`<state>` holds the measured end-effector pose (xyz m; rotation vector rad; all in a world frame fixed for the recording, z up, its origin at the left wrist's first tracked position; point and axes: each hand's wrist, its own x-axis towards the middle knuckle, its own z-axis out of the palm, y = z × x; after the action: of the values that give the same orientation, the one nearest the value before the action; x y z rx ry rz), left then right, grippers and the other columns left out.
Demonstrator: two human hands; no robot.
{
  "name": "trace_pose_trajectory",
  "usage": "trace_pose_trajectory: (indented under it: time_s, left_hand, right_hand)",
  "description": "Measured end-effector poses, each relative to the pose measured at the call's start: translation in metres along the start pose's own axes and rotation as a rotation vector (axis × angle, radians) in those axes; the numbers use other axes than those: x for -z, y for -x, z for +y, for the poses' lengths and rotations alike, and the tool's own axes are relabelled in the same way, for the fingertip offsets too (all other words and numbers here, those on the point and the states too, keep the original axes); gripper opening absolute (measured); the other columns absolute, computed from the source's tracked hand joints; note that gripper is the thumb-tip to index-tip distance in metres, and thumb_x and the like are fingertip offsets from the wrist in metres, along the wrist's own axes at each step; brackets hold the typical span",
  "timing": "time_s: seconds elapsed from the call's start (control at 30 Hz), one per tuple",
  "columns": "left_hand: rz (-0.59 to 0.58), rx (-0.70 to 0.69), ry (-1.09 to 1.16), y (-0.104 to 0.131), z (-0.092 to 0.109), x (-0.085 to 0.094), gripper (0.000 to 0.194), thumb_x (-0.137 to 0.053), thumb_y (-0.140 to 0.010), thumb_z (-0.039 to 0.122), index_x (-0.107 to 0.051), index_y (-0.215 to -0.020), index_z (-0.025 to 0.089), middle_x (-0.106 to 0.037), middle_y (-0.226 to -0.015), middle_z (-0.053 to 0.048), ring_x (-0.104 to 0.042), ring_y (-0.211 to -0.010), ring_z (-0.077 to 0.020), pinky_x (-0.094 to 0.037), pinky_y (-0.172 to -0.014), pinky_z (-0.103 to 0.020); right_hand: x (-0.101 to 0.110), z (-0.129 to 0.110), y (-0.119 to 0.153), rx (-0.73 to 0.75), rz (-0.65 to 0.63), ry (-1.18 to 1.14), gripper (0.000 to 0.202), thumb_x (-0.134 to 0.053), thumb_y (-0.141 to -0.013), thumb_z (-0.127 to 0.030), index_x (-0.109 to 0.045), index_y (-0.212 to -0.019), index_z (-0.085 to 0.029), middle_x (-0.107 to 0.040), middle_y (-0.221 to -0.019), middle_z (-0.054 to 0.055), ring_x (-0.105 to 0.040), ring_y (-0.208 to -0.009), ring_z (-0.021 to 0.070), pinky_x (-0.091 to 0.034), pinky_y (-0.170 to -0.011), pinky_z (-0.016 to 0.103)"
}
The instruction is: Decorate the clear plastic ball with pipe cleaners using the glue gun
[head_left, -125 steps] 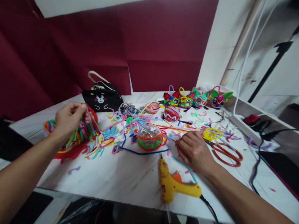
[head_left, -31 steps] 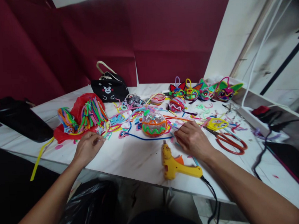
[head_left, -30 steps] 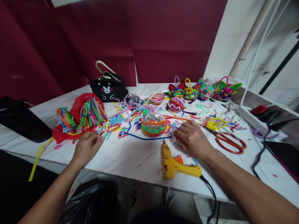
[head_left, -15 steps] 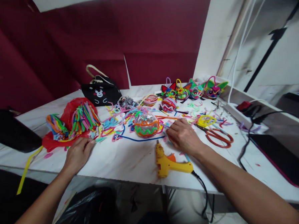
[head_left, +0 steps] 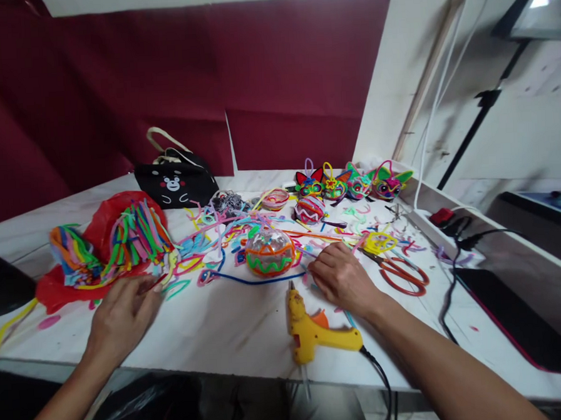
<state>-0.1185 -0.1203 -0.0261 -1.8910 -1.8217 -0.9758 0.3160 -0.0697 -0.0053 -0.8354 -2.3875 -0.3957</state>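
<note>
My left hand [head_left: 121, 315] rests at the front of a red plastic bag [head_left: 54, 294] with bundles of coloured pipe cleaners [head_left: 138, 239]. Its fingers are bent and the thumb is drawn in; a thin reddish bit shows at the fingertips, too small to name. My right hand [head_left: 343, 275] lies curled on the table, fingertips hidden, at the end of a blue pipe cleaner [head_left: 256, 280]. Between the hands stands a clear ball [head_left: 270, 251] banded with orange and green pipe cleaner. A yellow hot glue gun [head_left: 310, 334] lies close in front, nozzle toward the ball.
Orange-handled scissors [head_left: 406, 275] lie right of my right hand. Several decorated balls with ears [head_left: 335, 185] line the back, near a striped ball [head_left: 309, 210]. A black bag [head_left: 176, 184] stands back left. At right are a power strip [head_left: 444, 236] and a black tablet-like slab [head_left: 516, 317].
My left hand has moved left and nearer, away from the green pieces, which now lie bare on the table. My right hand stays by the blue pipe cleaner. The view has tilted and shifted slightly.
</note>
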Motion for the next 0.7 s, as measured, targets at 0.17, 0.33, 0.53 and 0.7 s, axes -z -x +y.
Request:
trace_pose_trajectory:
  time_s: [0.17,0.33,0.53,0.7]
  left_hand:
    - [0.007,-0.125,0.151,-0.011,0.031,0.003,0.019,-0.051,-0.092,0.04,-0.064,-0.103,0.031,-0.067,-0.106,-0.004,-0.066,-0.102,-0.0256,-0.052,-0.095,-0.039]
    - [-0.032,-0.404,0.336,-0.05,0.081,-0.004,0.039,-0.05,-0.097,0.024,-0.055,-0.134,0.036,-0.061,-0.131,-0.002,-0.06,-0.12,-0.0238,-0.048,-0.104,-0.039]
    - [-0.099,-0.625,0.505,-0.09,0.117,-0.032,0.049,-0.043,-0.1,0.026,-0.038,-0.149,0.034,-0.05,-0.147,-0.005,-0.049,-0.135,-0.0268,-0.04,-0.114,-0.046]
    - [-0.168,-0.692,0.534,-0.095,0.116,-0.054,0.055,-0.043,-0.101,0.026,-0.03,-0.153,0.033,-0.043,-0.154,-0.007,-0.042,-0.141,-0.0282,-0.035,-0.118,-0.049]
  right_hand:
    - [0.003,0.001,0.0,-0.084,0.003,-0.194,0.019,-0.05,-0.095,-0.016,-0.068,-0.088,-0.016,-0.068,-0.077,0.007,-0.056,-0.079,0.0196,-0.039,-0.079,0.034]
    - [0.026,-0.004,-0.012,-0.141,-0.134,-0.482,0.017,-0.053,-0.095,-0.015,-0.068,-0.088,-0.017,-0.07,-0.079,0.006,-0.062,-0.077,0.0176,-0.047,-0.075,0.03]
    - [0.071,-0.029,-0.013,-0.137,-0.473,-0.454,0.015,-0.062,-0.091,-0.018,-0.07,-0.103,-0.022,-0.071,-0.103,0.006,-0.067,-0.094,0.0193,-0.051,-0.086,0.031]
    - [0.076,-0.047,0.018,-0.183,-0.515,-0.349,0.047,-0.074,-0.081,-0.028,-0.062,-0.125,-0.023,-0.069,-0.118,0.008,-0.067,-0.104,0.0239,-0.053,-0.093,0.033]
